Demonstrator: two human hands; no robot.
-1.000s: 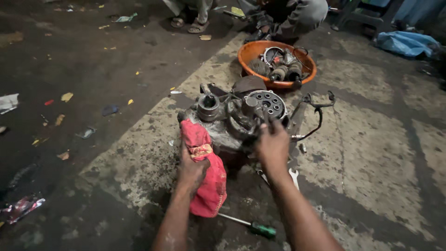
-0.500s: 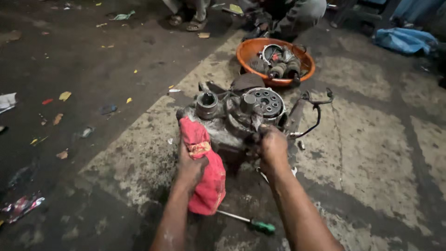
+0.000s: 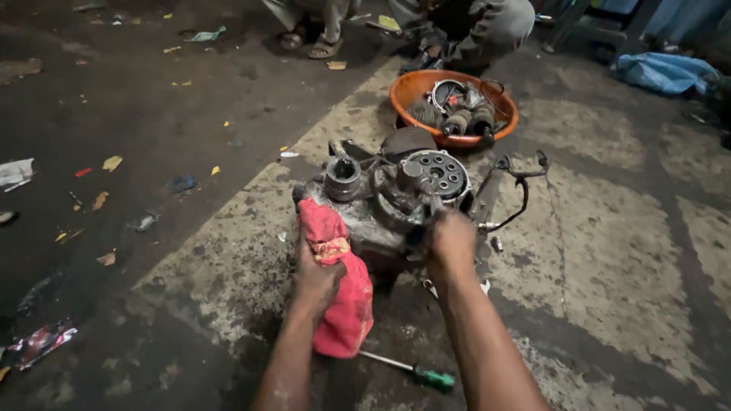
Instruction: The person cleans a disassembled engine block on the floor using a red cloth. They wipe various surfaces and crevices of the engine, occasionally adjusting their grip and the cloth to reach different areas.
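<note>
Engine block [image 3: 381, 209]: on the stained concrete floor [image 3: 609, 266], centre. Left hand [image 3: 316, 274]: fingers closed around a red rag [image 3: 339, 289] pressed to the block's near side. Right hand [image 3: 451, 242]: fingers curled, gripping the block's front edge. Green-handled screwdriver [image 3: 415, 373]: floor, near the rag. Orange basin [image 3: 403, 87] of parts: behind.

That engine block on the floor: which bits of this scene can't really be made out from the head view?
- Engine block, head view: its near face is hidden behind the red rag and both hands.
- Right hand: fingertips curl out of sight against the block.
- Left hand: palm pressed on the rag, grip unseen.
- Orange basin: its parts are small and dim.
- People behind: cut off by the top edge.
</note>
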